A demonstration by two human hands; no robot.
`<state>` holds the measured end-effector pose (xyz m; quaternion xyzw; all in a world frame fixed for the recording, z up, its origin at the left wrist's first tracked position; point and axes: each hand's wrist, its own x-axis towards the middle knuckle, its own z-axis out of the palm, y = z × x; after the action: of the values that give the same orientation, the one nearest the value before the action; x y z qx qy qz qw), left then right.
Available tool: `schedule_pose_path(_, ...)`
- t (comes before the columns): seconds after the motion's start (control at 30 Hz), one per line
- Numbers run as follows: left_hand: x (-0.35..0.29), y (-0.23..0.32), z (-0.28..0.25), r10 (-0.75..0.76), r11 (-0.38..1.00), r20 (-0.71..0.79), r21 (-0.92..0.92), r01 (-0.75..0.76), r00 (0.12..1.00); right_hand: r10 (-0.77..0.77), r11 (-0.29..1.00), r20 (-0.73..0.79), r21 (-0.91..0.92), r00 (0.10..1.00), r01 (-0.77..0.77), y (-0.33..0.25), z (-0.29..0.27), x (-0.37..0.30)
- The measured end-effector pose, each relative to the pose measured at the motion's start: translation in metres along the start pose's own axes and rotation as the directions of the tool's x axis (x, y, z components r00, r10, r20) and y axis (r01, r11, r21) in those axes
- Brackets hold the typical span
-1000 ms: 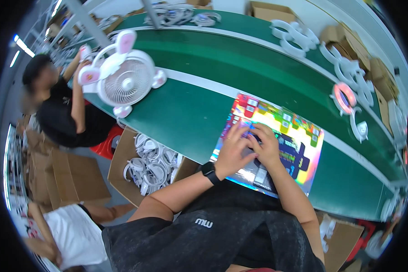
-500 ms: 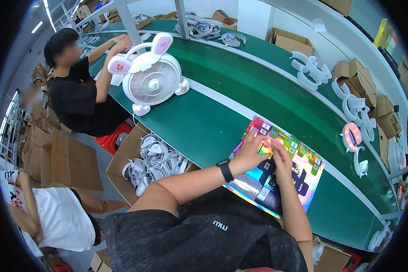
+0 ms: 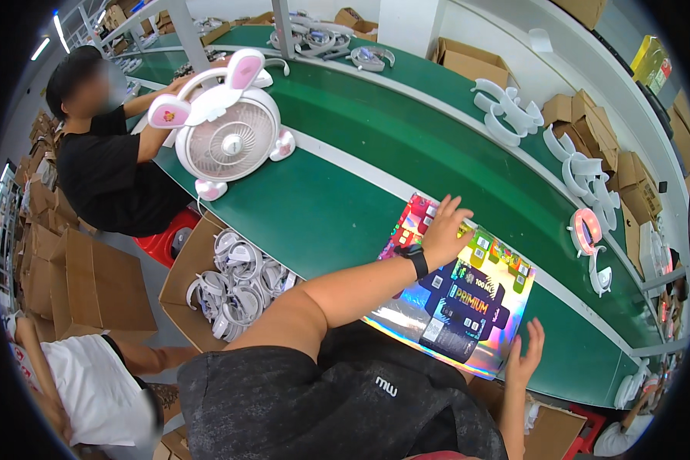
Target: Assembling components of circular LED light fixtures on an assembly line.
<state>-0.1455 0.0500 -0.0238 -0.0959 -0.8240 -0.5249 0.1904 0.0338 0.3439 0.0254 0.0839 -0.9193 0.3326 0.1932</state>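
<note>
A shiny, rainbow-reflecting printed sheet [image 3: 406, 316] with dark die-cut box shapes lies flat on the green bench in front of me; I cannot tell whether it is one layer or several. My left hand [image 3: 446, 234], a dark watch band on its wrist, rests over the sheet's far edge with fingers stretched out. Beside the near right corner is my right hand [image 3: 524, 354], its fingers apart and nothing in it. To the left on the bench stands a white fan [image 3: 234, 146] with pink-lined rabbit ears and pink-and-white feet.
An open carton [image 3: 178, 295] of white ring-shaped parts [image 3: 245, 287] stands against the bench on my left. A co-worker [image 3: 103, 165] sits beyond it. Across the green belt [image 3: 406, 146], curved white parts [image 3: 506, 115] and a pink-lit ring [image 3: 586, 232] line the far ledge.
My hands have moved apart: the left to the sheet's far edge, the right outward to its near right corner. More of the sheet's print shows. The view has shifted slightly.
</note>
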Motion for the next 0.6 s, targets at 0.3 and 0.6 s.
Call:
schedule_pose_path(0.3,0.005,0.0,-0.006,0.071,0.997,-0.023,-0.01,-0.071,0.997,-0.229,0.895,0.146,-0.358,0.963,0.267,0.014,0.013,-0.052)
schedule_pose_path(0.6,-0.011,0.004,-0.009,0.0,1.0,-0.019,0.014,0.0,1.0,-0.515,0.687,0.244,-0.456,0.822,0.565,0.012,0.001,-0.055)
